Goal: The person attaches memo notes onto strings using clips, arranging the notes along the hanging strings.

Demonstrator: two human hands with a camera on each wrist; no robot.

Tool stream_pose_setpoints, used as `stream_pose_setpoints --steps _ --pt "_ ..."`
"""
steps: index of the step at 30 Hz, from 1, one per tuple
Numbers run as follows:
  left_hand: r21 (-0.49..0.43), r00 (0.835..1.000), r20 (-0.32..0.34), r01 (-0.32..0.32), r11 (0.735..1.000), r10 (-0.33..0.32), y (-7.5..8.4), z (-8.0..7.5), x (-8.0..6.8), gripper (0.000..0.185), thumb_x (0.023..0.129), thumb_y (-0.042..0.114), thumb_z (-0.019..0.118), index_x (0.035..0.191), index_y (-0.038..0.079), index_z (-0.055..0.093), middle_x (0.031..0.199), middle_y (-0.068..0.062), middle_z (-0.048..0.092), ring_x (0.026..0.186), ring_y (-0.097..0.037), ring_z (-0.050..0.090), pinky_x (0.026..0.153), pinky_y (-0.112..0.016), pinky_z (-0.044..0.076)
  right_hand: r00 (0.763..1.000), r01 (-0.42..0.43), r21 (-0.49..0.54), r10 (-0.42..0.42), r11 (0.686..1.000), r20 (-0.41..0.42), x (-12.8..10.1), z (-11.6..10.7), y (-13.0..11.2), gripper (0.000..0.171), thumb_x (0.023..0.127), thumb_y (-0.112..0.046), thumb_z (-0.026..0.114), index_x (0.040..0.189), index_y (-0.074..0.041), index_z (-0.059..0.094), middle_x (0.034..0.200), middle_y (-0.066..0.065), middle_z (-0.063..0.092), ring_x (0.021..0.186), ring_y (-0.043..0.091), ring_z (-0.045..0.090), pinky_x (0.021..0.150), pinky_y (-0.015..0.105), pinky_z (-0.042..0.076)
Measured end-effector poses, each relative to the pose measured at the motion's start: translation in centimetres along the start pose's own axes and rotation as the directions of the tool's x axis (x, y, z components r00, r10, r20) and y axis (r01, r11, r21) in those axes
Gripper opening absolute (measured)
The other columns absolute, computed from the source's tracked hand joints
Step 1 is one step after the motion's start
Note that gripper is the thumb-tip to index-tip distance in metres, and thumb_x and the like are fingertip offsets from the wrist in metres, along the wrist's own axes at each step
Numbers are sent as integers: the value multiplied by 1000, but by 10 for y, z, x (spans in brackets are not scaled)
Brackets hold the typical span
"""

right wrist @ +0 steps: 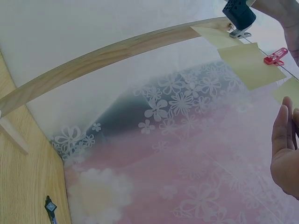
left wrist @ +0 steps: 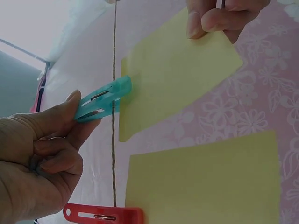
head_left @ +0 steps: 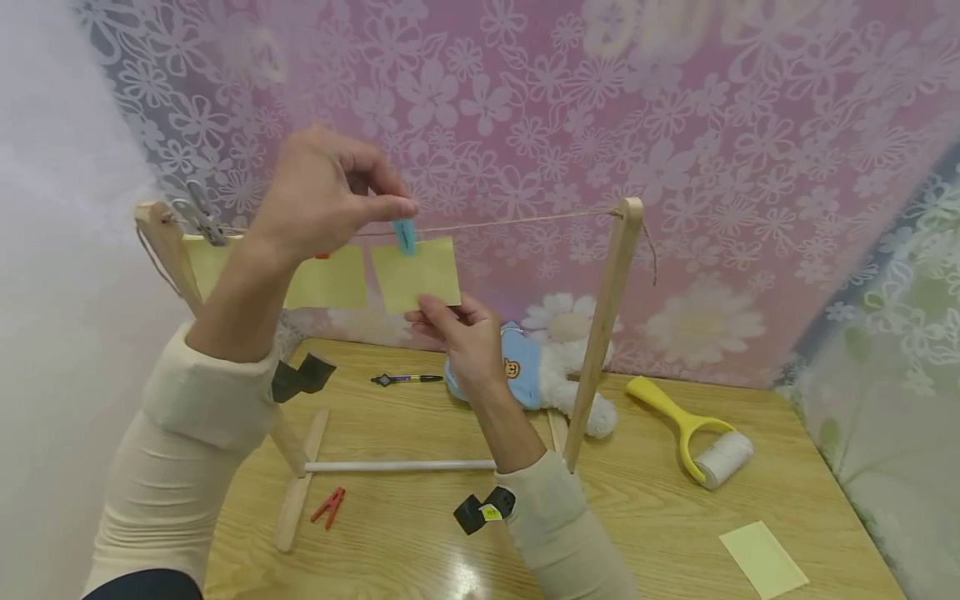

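Observation:
My left hand (head_left: pixel 322 187) pinches a teal clothespin (left wrist: pixel 103 99) by its handle ends. That clothespin sits across the twine (left wrist: pixel 113 158), and its tips overlap the top edge of a yellow paper note (head_left: pixel 420 273). Below, my right hand (head_left: pixel 468 337) holds the note's lower edge between thumb and fingers. Beside it another yellow note (left wrist: pixel 201 182) hangs from a red clothespin (left wrist: pixel 105 214). Farther left, a grey metal clip (head_left: pixel 201 215) fastens a further note (head_left: pixel 206 262) to the line, partly behind my left forearm.
A wooden frame post (head_left: pixel 609 325) carries the twine. On the table (head_left: pixel 420 542) lie a red clothespin (head_left: pixel 328 507), a pen (head_left: pixel 407 379), a plush toy (head_left: pixel 525 371), a yellow-handled lint roller (head_left: pixel 686 425) and a yellow note (head_left: pixel 763 560). A flowered curtain stands behind.

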State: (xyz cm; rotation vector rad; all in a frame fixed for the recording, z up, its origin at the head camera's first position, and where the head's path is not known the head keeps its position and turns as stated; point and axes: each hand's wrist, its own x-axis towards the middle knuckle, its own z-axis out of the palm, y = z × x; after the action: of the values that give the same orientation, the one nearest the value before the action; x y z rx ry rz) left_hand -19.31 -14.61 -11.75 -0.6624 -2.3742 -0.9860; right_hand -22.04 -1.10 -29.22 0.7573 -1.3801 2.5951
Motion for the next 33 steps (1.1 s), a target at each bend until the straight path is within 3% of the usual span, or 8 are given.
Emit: stream_pose_setpoints --steps 8,12,18,25,33 --pt "81 999 46 14 997 -18 0 1 0 14 68 20 77 69 8 68 66 -2 63 42 -15 45 38 -21 34 1000 -5 21 5 1000 10 0 3 -1 10 82 -5 60 90 1 61 78 7 67 74 19 64 70 33 51" --pt "122 994 89 54 991 -65 2 -1 0 19 68 24 77 76 8 70 75 -2 64 50 -17 50 40 -24 38 1000 -9 24 9 1000 13 0 4 -1 13 82 -5 60 93 3 60 78 7 66 74 19 64 71 33 50" --pt "188 981 144 99 977 -127 5 -2 0 33 68 34 75 90 9 69 88 -2 65 69 -14 56 55 -29 45 1000 -16 18 16 1000 19 -1 4 0 17 82 -5 60 95 6 59 78 9 66 74 20 64 71 35 50" --pt "216 977 164 100 971 -137 5 -2 0 40 69 40 72 95 11 68 94 -2 65 78 -14 57 67 -30 45 999 -38 -3 38 999 25 -1 4 1 19 82 -5 60 97 7 58 78 9 66 74 20 64 72 37 50" --pt "186 974 183 95 978 -130 5 -4 -1 47 68 40 73 103 10 65 105 -3 62 86 -17 58 74 -32 46 998 -60 -31 61 998 24 0 3 -1 16 82 -6 61 93 5 59 79 13 65 73 19 63 73 38 50"
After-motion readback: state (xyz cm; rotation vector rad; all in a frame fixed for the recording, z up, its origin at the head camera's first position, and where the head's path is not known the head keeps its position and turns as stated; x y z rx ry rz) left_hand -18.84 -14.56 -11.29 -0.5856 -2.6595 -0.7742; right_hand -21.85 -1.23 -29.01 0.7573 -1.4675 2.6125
